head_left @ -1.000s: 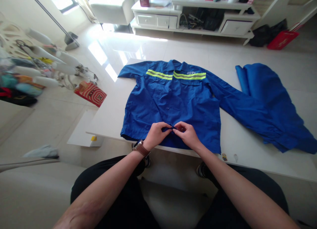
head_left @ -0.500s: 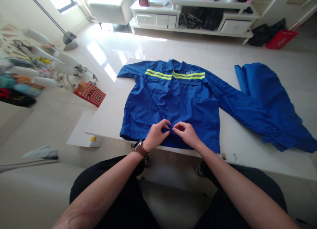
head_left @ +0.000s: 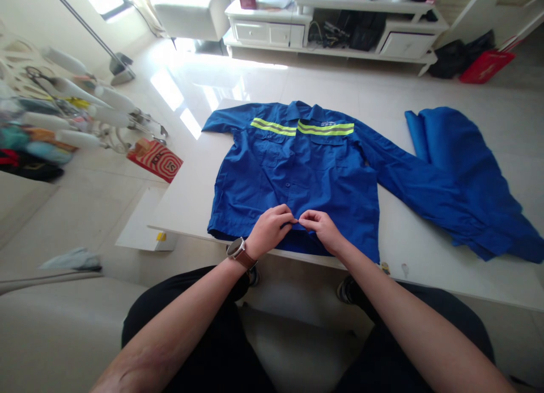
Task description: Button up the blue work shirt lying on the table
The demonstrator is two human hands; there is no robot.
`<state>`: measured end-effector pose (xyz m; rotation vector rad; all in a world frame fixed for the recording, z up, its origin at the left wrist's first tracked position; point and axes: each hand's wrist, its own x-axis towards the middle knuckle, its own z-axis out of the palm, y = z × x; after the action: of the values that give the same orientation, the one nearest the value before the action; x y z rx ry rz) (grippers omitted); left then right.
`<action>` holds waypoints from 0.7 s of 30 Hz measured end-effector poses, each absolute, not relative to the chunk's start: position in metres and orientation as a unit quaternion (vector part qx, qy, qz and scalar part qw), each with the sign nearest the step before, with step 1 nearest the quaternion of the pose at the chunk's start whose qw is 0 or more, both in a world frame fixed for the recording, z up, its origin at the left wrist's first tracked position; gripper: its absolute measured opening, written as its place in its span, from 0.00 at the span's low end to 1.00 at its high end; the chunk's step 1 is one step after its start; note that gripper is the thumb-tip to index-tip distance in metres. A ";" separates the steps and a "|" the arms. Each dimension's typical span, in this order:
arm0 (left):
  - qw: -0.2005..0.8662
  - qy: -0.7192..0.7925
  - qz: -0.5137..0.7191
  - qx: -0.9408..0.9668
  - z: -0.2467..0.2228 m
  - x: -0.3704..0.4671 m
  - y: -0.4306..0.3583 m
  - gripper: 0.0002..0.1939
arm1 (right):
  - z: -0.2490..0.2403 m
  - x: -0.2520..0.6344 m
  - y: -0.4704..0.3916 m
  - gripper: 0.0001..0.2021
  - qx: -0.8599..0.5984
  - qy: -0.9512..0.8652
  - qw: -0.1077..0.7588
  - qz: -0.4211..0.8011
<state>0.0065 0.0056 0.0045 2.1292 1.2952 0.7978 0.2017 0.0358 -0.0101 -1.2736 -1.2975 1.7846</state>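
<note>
A blue work jacket (head_left: 259, 180) with yellow-green reflective stripes across the chest lies front up, collar away from me. Its right-hand sleeve stretches out over the table. Near the hem, on the front opening, my left hand (head_left: 272, 226) pinches the cloth, a watch on its wrist. My right hand (head_left: 321, 226) pinches the same edge close beside it, the fingertips of both hands almost touching. Whether a button is between the fingers is hidden. Above the hands, one button (head_left: 288, 184) shows on the front placket.
The jacket lies on a white table (head_left: 187, 195). More folded blue cloth (head_left: 457, 149) rests at the right, touching the sleeve. A red-and-white paper bag (head_left: 157, 159) stands beyond the left edge. A white TV cabinet (head_left: 267, 33) stands across the floor.
My left fingers have closed together from a wider pinch, and the lifted fold of cloth between the hands has flattened. The jacket's place on the table is the same.
</note>
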 end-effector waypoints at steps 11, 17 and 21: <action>0.154 0.408 0.241 0.867 0.009 0.004 0.007 0.16 | -0.013 0.196 0.032 0.15 -0.504 -0.488 0.313 0.640; 0.118 0.422 0.234 0.868 0.009 0.007 0.001 0.12 | -0.007 0.194 0.027 0.15 -0.515 -0.472 0.326 0.637; 0.130 0.416 0.234 0.869 0.008 0.006 0.002 0.14 | -0.008 0.196 0.029 0.15 -0.520 -0.471 0.308 0.643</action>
<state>0.0060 0.0018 0.0077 2.5252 1.2080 0.6784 0.1960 0.0291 -0.0082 -1.3742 -1.2451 1.6986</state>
